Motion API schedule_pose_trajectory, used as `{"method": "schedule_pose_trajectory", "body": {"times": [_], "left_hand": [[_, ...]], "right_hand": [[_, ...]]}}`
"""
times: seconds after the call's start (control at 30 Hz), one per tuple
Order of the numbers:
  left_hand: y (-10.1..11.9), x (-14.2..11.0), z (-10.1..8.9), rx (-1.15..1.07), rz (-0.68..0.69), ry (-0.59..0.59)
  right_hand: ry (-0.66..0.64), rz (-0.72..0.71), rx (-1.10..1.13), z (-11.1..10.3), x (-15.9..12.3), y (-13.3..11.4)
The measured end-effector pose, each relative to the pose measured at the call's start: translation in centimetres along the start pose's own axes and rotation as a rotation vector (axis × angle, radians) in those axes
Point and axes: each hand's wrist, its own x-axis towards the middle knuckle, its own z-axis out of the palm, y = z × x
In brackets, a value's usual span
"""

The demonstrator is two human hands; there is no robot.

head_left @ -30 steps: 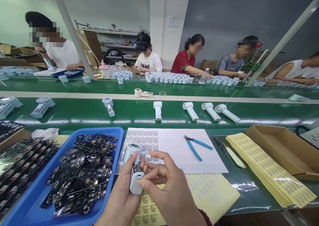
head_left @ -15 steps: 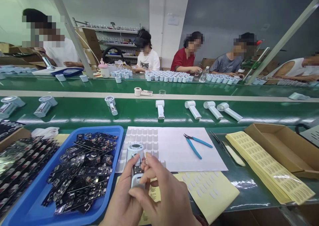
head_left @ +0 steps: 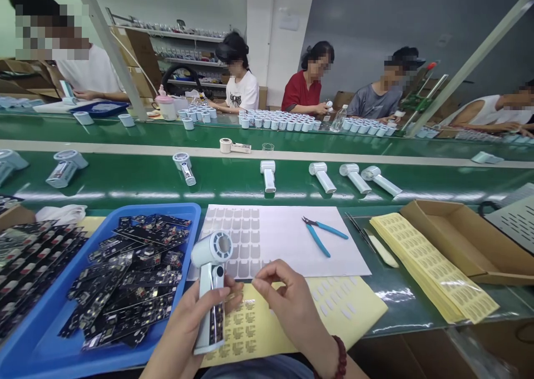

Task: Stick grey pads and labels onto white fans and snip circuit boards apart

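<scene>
The left hand [head_left: 187, 319] is wrapping round the handle of a pale-blue plastic handheld fan [head_left: 206, 277], thumb crossing its front, and the fan is sitting in that grip above the near edge of the green worktop [head_left: 411, 315]. Its long axis is running away from the wearer, round head at the far end, foot pointing back. Here's the key relation: the dark circuit board [head_left: 217, 319] is showing along the handle's right side, and it's facing the right hand [head_left: 292, 301], which is hovering just to the right, apart from the handle. That thumb and forefinger are pressing together at their tips; whether something thin is lying between them, I can't tell. On the left, the blue plastic tray's rim [head_left: 191, 234] is crowding the fan. More room is opening rightward, over the yellow backing sheet [head_left: 362, 312] along the worktop's near edge and the white paper sheet [head_left: 283, 245] beyond, where blue-handled nippers [head_left: 319, 241] are lying.
</scene>
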Motion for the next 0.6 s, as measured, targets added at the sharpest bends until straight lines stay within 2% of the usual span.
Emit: {"method": "schedule_pose_trajectory", "body": {"times": [0.13, 0.33, 0.43, 0.6], "left_hand": [[-1.5, 0.5, -1.3, 0.053, 0.016, -0.03], [-2.0, 0.6, -1.0, 0.017, 0.003, 0.016], [-1.7, 0.5, -0.9, 0.014, -0.019, 0.025], [-1.3, 0.4, -0.9, 0.045, -0.037, 0.023]], "right_hand": [[-0.006, -0.062, -0.218, 0.6, -0.5, 1.9], [0.02, -0.19, -0.418, 1.3, -0.7, 3.4], [-0.011, -0.192, -0.359, 0.8, -0.7, 3.3], [-0.039, -0.099, -0.032, -0.3, -1.2, 1.3]]}}
